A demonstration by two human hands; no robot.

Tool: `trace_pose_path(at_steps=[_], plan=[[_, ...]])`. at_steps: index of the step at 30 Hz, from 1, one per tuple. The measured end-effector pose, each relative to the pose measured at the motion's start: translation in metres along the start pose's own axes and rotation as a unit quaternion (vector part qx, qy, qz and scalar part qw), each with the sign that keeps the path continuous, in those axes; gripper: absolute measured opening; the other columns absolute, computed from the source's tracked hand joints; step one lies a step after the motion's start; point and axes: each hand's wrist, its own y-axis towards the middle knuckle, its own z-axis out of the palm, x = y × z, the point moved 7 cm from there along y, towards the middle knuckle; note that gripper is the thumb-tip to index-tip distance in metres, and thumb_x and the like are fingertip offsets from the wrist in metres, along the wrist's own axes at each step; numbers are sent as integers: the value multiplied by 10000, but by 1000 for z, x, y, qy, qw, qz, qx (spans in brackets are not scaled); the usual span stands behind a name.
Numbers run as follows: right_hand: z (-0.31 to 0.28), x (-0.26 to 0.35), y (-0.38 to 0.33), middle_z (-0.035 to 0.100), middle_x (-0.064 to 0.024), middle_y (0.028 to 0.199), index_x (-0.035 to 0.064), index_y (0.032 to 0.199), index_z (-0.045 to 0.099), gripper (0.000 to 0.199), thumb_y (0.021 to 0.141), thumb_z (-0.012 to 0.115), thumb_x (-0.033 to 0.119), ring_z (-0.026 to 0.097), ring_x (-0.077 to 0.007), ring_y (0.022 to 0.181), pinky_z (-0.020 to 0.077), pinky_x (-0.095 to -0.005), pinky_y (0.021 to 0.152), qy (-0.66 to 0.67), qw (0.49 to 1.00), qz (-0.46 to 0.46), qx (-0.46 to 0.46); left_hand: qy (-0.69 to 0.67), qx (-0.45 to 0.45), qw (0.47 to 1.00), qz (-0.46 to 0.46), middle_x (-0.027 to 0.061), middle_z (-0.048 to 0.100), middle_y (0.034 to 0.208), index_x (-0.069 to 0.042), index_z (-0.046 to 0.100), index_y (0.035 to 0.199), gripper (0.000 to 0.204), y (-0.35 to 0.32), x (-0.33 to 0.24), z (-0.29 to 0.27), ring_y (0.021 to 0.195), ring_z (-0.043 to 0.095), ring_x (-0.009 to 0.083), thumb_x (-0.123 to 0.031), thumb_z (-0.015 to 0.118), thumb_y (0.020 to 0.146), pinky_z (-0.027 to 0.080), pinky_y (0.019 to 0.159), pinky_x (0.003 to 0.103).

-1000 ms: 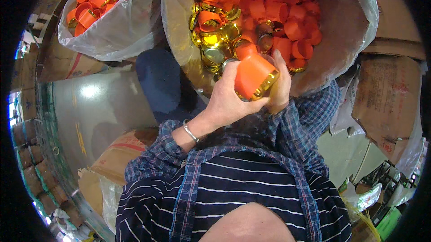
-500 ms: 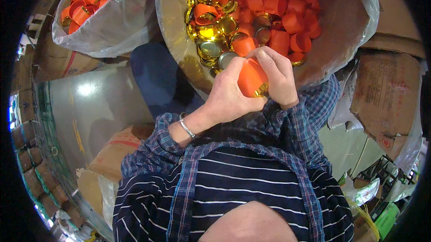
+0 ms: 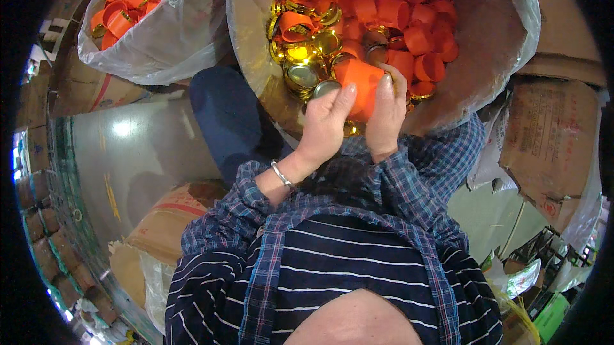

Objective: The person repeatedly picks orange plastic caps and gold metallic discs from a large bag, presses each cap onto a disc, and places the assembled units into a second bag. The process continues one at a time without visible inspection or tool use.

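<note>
The held orange piece looks like smooth, a bit shiny plastic, and so do the loose orange pieces. The gold discs shine like metal. The big bag and the other bag are thin, crinkly plastic. The bracelet is shiny metal. The checked shirt is dull cloth, the brown box is dull, creased card, and the grey floor is smooth and glossy

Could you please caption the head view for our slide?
Both hands hold an orange piece at the near side of a bag of orange and gold pieces.
</note>
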Motion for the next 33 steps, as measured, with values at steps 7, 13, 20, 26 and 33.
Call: trace_pose_path(at_steps=[7, 13, 20, 26, 33], plan=[[9, 4, 5, 558, -190, 1207, 1, 1229, 561, 390, 894, 622, 189, 567, -336, 1105, 465, -407, 944, -203, 956, -179, 114, -232, -46, 948, -214, 78, 661, 1135, 41, 620, 1191, 356, 14, 22, -3, 1008, 622, 148, -265, 517, 1043, 493, 903, 309], [10, -45, 5, 670, -99, 1158, 35, 1233, 580, 460, 1038, 441, 427, 649, -223, 1043, 509, -366, 936, 374, 841, 388, 55, 465, 169, 792, 357, 187, 660, 1070, 30, 602, 1194, 547, -1, -24, 12, 1033, 630, 393, -380, 726, 854, 446, 1000, 503], [12, -52, -8, 639, -76, 1125, 35, 1230, 565, 413, 1011, 494, 378, 611, -226, 1014, 480, -353, 897, 180, 951, 251, 25, 195, 55, 974, 103, 160, 683, 1007, 27, 639, 1115, 369, -9, 4, -4, 969, 660, 314, -298, 675, 943, 500, 850, 368], [11, -12, -6, 573, -212, 1239, 19, 1316, 524, 540, 902, 611, 355, 577, -368, 1103, 478, -405, 936, -257, 944, -168, 124, -237, -43, 952, -191, 71, 653, 1185, 19, 598, 1260, 457, 13, 36, -15, 1016, 624, 145, -373, 527, 1037, 489, 907, 288], [23, -72, -16, 615, -53, 1229, 62, 1302, 554, 471, 1059, 422, 444, 591, -163, 1110, 455, -317, 964, 229, 921, 313, 27, 199, -55, 977, 59, 109, 691, 1001, 28, 655, 1144, 379, 1, 8, -10, 911, 645, 183, -317, 549, 1031, 490, 847, 316]])
